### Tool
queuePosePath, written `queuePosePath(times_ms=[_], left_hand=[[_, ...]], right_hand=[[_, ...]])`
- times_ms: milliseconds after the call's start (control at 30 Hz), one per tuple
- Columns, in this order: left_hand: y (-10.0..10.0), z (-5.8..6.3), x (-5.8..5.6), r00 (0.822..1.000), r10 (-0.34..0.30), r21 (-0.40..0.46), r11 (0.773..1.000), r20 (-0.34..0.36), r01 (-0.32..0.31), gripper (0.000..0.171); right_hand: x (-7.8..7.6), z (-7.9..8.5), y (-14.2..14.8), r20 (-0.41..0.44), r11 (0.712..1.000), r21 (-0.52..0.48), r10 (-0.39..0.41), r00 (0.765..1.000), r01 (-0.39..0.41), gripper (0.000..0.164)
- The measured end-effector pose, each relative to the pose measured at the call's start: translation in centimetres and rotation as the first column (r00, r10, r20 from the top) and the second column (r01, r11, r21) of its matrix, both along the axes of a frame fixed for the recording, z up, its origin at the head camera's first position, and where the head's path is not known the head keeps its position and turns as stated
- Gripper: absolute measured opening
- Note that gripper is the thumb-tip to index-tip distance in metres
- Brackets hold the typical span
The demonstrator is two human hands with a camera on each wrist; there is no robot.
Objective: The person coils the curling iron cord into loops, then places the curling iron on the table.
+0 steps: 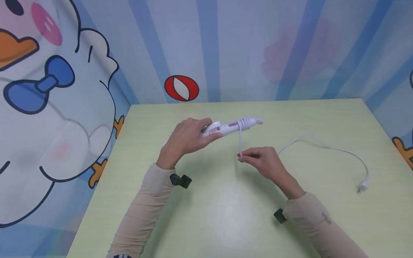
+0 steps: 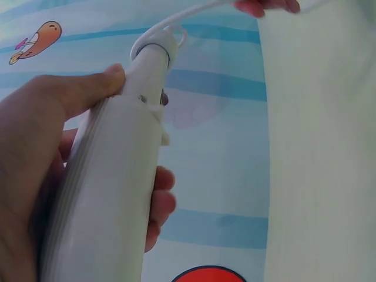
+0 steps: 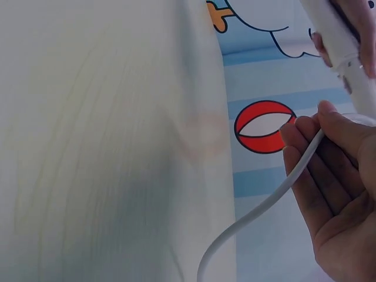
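Note:
A white curling iron is held above the table in my left hand, thumb along one side and fingers round the other. In the left wrist view its thick white body fills the palm. Several turns of its white cord are wound round the handle near the tail end. From these turns the cord runs down to my right hand, which pinches it between thumb and fingertips. In the right wrist view the cord crosses the fingers and hangs below.
Beyond my right hand, the loose cord curves across the pale green table to a plug at the right. A wall with painted stripes and cartoon figures stands behind the table's far edge.

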State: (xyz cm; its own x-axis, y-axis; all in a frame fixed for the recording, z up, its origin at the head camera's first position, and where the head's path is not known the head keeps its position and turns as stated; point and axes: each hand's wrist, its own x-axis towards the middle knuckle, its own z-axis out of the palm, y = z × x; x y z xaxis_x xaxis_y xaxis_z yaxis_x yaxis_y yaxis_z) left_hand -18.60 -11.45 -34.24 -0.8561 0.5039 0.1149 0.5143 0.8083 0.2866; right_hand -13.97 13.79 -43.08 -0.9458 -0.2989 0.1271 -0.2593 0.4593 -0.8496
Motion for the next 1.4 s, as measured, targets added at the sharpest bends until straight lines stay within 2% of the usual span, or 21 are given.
queuePosePath(times_ms=[233, 267, 367, 433, 500, 600, 667, 833, 1033, 1167, 1267, 1400], left_hand=[[-0.2, 0.6, 0.5, 0.988, -0.115, 0.09, 0.99, 0.099, 0.106, 0.037], [-0.2, 0.7, 0.7, 0.985, -0.132, 0.101, 0.988, 0.109, 0.121, 0.037], [-0.4, 0.9, 1.0, 0.979, -0.162, 0.108, 0.983, 0.127, 0.149, 0.034], [-0.3, 0.9, 1.3, 0.976, -0.185, 0.074, 0.981, 0.114, 0.177, 0.033], [0.0, 0.9, 1.8, 0.97, -0.225, 0.004, 0.974, 0.089, 0.225, 0.033], [0.6, 0.9, 2.4, 0.955, -0.292, -0.096, 0.95, 0.052, 0.296, 0.036], [0.9, 0.9, 2.8, 0.948, -0.315, -0.132, 0.939, 0.044, 0.318, 0.037], [1.0, 1.2, 3.1, 0.954, -0.298, -0.16, 0.94, 0.044, 0.301, 0.035], [1.1, 1.4, 3.3, 0.953, -0.292, -0.173, 0.937, 0.086, 0.303, 0.034], [1.1, 1.2, 3.5, 0.954, -0.278, -0.201, 0.934, 0.112, 0.295, 0.033], [1.2, 1.0, 3.5, 0.96, -0.256, -0.23, 0.933, 0.113, 0.276, 0.033], [1.6, 0.7, 3.2, 0.969, -0.212, -0.26, 0.936, 0.125, 0.238, 0.032]], right_hand=[[-1.2, 0.9, 0.8, 0.039, 0.999, 0.021, -0.04, 0.998, 0.039, 0.023], [-1.7, 0.6, 1.2, 0.03, 0.998, 0.032, -0.048, 0.998, 0.047, 0.025], [-2.4, 1.5, 2.1, -0.012, 0.992, 0.093, -0.089, 0.996, 0.09, 0.023], [-2.8, 2.1, 2.7, -0.088, 0.987, 0.138, -0.071, 0.994, 0.083, 0.016], [-3.0, 2.7, 3.1, -0.125, 0.985, 0.163, -0.034, 0.992, 0.054, 0.013], [-3.1, 3.7, 3.5, -0.189, 0.976, 0.215, 0.059, 0.98, -0.017, 0.013], [-3.0, 4.3, 3.5, -0.2, 0.971, 0.234, 0.092, 0.976, -0.043, 0.014], [-3.0, 5.5, 3.6, -0.304, 0.948, 0.314, 0.156, 0.94, -0.056, 0.014], [-2.9, 6.3, 3.6, -0.309, 0.922, 0.385, 0.174, 0.935, -0.044, 0.014], [-2.9, 6.5, 3.4, -0.344, 0.878, 0.478, 0.201, 0.917, -0.013, 0.014], [-2.8, 6.7, 3.1, -0.392, 0.842, 0.539, 0.242, 0.888, 0.009, 0.015], [-2.4, 7.4, 2.3, -0.465, 0.819, 0.571, 0.272, 0.842, 0.051, 0.014]])
